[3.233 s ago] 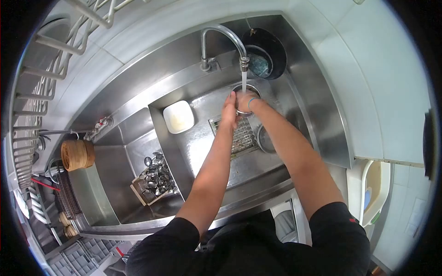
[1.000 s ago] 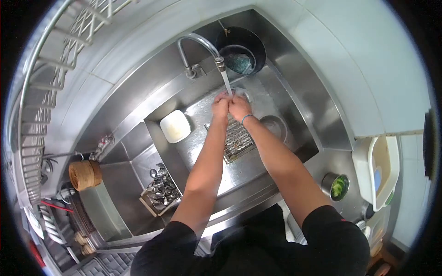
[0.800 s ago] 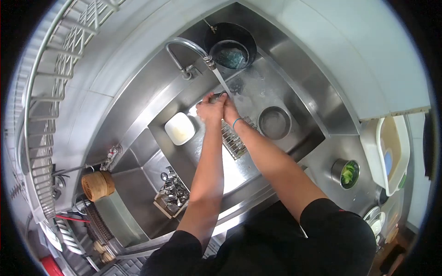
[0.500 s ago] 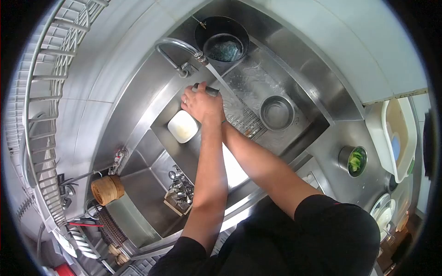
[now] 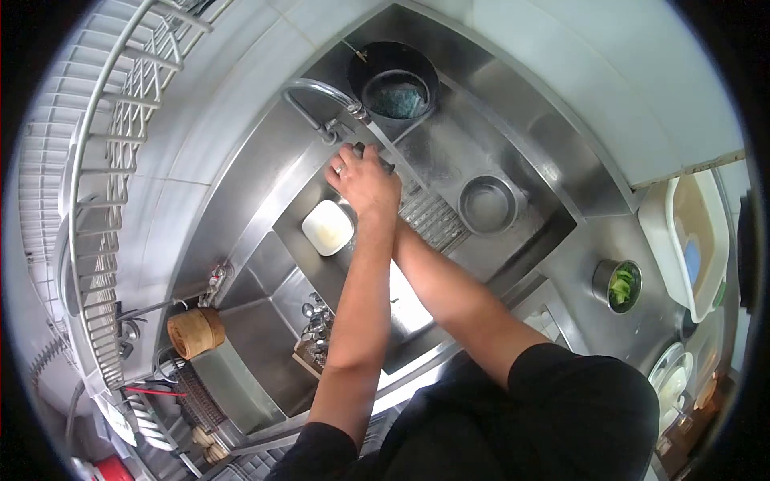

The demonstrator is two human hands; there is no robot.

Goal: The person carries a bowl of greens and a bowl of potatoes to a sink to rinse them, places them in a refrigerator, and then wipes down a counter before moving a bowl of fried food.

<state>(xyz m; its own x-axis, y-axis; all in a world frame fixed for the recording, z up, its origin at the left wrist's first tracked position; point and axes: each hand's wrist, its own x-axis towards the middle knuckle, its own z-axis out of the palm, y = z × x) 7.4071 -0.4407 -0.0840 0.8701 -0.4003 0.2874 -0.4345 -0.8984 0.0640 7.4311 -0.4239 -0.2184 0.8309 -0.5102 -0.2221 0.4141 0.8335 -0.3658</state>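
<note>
Gripping dark object point(image 5: 388, 167): left fingers point(image 5: 370, 154) | right fingers hidden, state unclear | steel sink point(image 5: 449, 148), pale tiled walls point(image 5: 553, 48)

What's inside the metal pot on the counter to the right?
The metal pot holds green leaves. Whatever lies beneath them is covered, so it can't be seen.

I see brushed, softly shining steel in the sink point(image 5: 445, 148) and the desk point(image 5: 565, 268); the tap point(image 5: 325, 86) is glossy metal. The grey piece point(image 5: 387, 166) under the left hand point(image 5: 362, 178) looks metallic. I read the white dish point(image 5: 328, 228) as smooth and glossy, the pale tub point(image 5: 665, 244) as smooth plastic, the steamer point(image 5: 192, 333) as matt, woven wood or bamboo, and the black sleeve point(image 5: 589, 393) as matt cloth.
</note>
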